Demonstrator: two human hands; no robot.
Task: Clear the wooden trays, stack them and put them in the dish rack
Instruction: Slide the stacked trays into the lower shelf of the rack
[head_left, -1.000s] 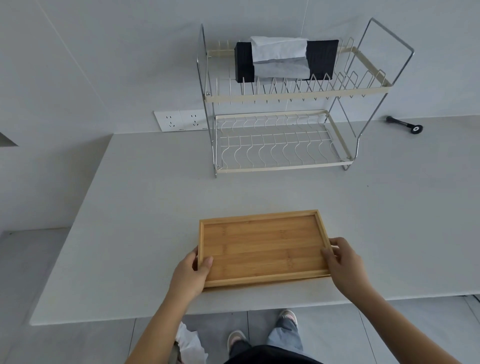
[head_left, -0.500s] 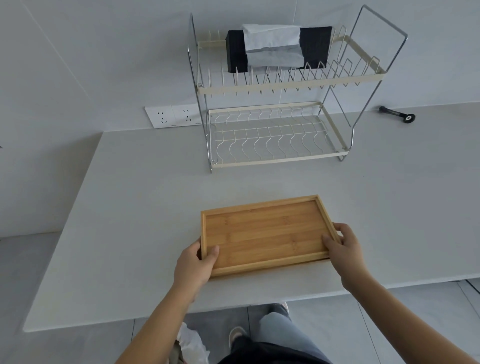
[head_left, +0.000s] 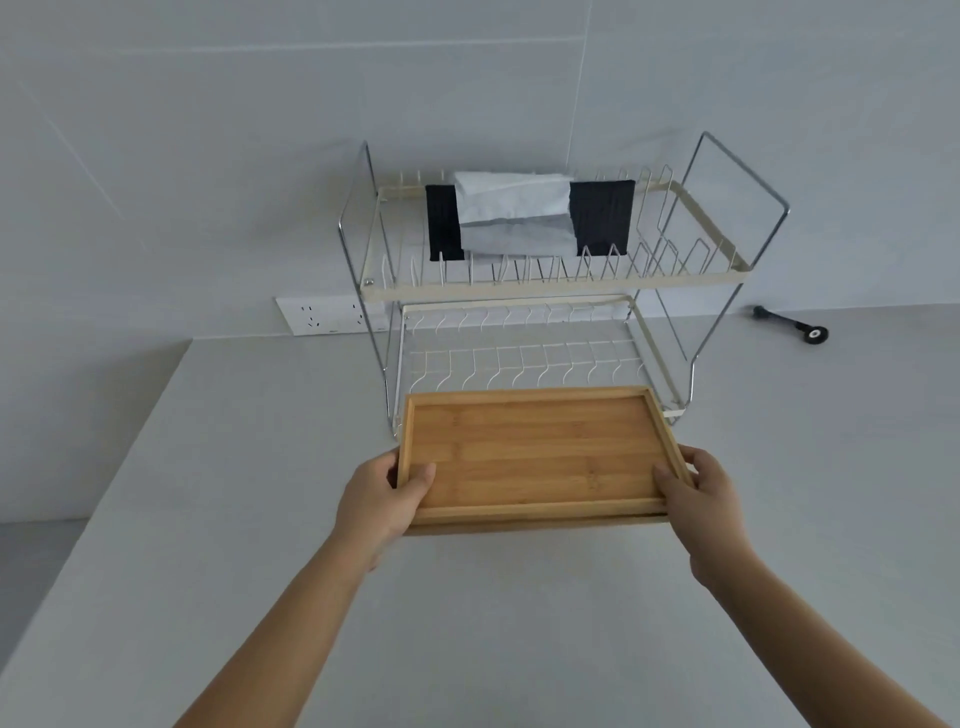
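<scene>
Counter: pale grey worktop (head_left: 519, 623) against a grey tiled wall, that's our setup.
Left grip: our left hand (head_left: 382, 501) is clamped on the short left edge of the wooden tray (head_left: 535, 457), thumb on top.
Right grip: our right hand (head_left: 698, 493) pinches the right edge the same way.
Tray: empty, held in the air right in front of the dish rack (head_left: 545, 291), at its lower shelf. Looks like two stacked, can't tell for sure.
Upper shelf: black tissue box (head_left: 597, 215), white tissue sticking out.
Extras: wall socket (head_left: 324, 314) to the left, small black tool (head_left: 792, 325) off right.
</scene>
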